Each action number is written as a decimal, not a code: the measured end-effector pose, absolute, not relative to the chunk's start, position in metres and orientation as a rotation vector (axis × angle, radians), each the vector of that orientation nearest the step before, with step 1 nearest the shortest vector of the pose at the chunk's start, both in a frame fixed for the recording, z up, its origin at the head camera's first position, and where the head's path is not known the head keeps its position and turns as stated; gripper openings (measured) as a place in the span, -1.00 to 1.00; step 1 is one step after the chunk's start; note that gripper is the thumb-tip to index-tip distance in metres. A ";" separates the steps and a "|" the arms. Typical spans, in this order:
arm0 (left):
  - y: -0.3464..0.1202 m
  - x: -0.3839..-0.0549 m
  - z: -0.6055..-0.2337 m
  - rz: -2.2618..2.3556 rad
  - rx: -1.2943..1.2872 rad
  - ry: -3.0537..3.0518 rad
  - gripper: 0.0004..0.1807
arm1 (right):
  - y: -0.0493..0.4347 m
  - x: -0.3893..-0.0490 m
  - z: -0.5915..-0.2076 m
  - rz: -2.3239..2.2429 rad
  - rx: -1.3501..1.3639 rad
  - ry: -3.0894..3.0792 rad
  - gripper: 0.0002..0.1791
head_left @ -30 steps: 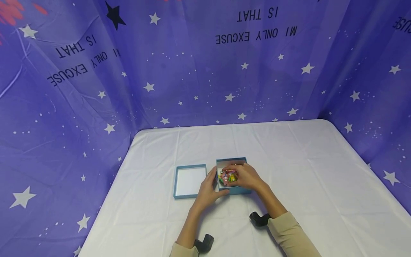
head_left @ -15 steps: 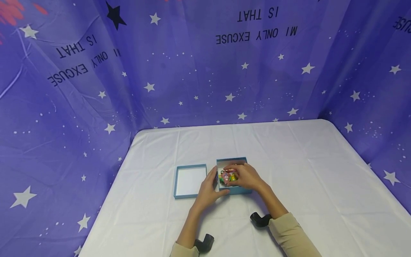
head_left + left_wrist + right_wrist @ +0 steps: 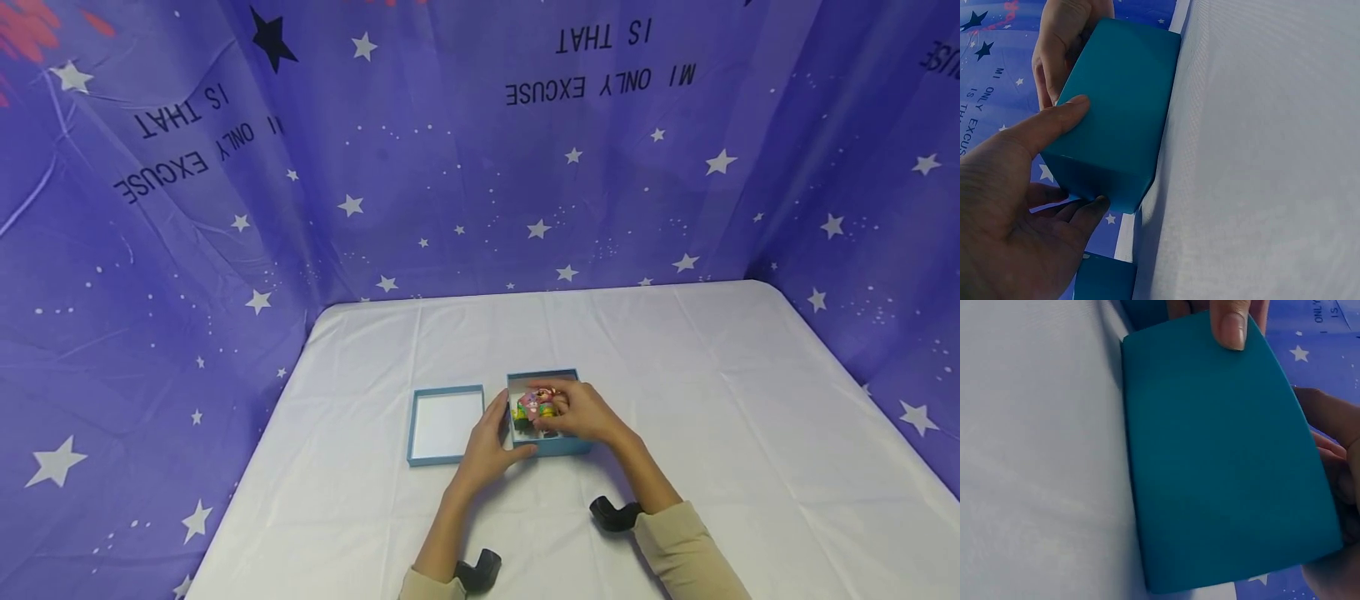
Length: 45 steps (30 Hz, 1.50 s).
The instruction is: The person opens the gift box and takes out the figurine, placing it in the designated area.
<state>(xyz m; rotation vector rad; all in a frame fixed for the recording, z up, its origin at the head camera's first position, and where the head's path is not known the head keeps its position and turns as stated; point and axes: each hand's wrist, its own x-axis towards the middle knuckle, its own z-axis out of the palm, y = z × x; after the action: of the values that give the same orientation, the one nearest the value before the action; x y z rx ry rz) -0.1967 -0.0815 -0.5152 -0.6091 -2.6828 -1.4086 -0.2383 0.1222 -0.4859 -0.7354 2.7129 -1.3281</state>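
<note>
A blue open-topped box [image 3: 555,447] stands on the table, holding a small heap of colourful figure trinkets in pink, yellow and green. My left hand [image 3: 483,450] grips the box's near left corner: in the left wrist view the thumb lies on its front wall and the fingers touch its side wall. My right hand [image 3: 588,412] reaches in over the right side, thumb and fingers pinching a pink figure trinket [image 3: 531,407]. Its exact kind is too small to tell. The box's front wall hides the right fingertips in the right wrist view.
Left of the box lies a shallow blue lid [image 3: 448,459] with its white inside facing up. A white cloth [image 3: 660,350] covers the table. Purple starred curtains [image 3: 465,167] hang behind and at both sides. Black wrist mounts [image 3: 480,572] show near both sleeves.
My right hand has shifted slightly to the right, and the pink trinket has turned and come up a little in its fingers. The left hand keeps its hold on the box.
</note>
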 end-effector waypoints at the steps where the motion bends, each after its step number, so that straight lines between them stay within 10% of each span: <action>1: -0.082 -0.197 -0.515 -1.409 -0.611 -2.683 0.06 | 0.123 -0.238 -0.485 -1.343 -0.732 2.709 -0.36; 45: -0.082 -0.197 -0.518 -1.451 -0.588 -2.681 0.07 | 0.244 -0.261 -0.520 -1.465 -0.366 2.698 -0.39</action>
<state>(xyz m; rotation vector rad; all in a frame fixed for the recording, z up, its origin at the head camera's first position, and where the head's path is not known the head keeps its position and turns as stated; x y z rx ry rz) -0.1972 -0.0815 -0.5181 -0.5880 -2.6805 -1.4511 -0.2615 0.2440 -0.5202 -0.3657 2.6979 -1.4654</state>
